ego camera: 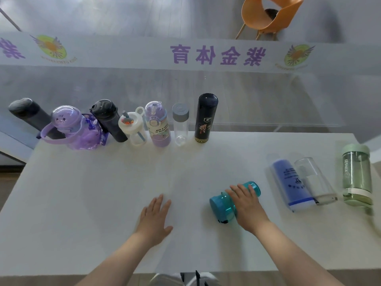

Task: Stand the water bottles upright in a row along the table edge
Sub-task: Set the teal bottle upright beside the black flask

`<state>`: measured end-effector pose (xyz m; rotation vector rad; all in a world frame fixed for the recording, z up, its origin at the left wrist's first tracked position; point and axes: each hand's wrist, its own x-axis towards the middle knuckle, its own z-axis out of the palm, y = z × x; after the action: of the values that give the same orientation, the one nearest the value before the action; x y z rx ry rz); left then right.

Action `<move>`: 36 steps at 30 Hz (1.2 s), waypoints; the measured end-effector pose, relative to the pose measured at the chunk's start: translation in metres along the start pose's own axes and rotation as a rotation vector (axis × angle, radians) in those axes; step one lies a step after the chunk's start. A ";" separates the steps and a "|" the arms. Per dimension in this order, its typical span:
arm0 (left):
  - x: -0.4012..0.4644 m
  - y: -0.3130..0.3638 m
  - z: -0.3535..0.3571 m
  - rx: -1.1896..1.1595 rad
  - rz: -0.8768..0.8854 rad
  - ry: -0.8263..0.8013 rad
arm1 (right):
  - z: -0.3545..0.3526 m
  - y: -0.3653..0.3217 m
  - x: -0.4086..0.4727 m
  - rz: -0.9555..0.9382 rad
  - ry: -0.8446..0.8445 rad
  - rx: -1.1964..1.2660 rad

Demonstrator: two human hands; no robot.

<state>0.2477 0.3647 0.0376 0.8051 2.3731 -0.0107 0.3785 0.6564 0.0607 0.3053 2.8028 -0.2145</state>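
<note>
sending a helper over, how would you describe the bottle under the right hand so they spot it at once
Start at the white table, near its front edge. Right of centre, the right hand rests on a teal bottle lying on its side. It is the only teal one.

seven bottles standing in a row at the far tabletop [103, 182] edge, black flask [206, 118] at its right end, teal bottle [233, 200] on its side, blue [291, 182], clear [315, 178] and green [357, 176] ones lying flat at right
</note>
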 end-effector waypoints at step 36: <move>0.024 0.132 0.035 -0.061 -0.146 0.176 | 0.004 0.079 -0.059 0.238 0.407 0.856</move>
<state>0.3251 0.4781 0.0202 0.6244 2.5807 0.0751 0.4522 0.7210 0.0671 0.9495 2.8396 -1.4326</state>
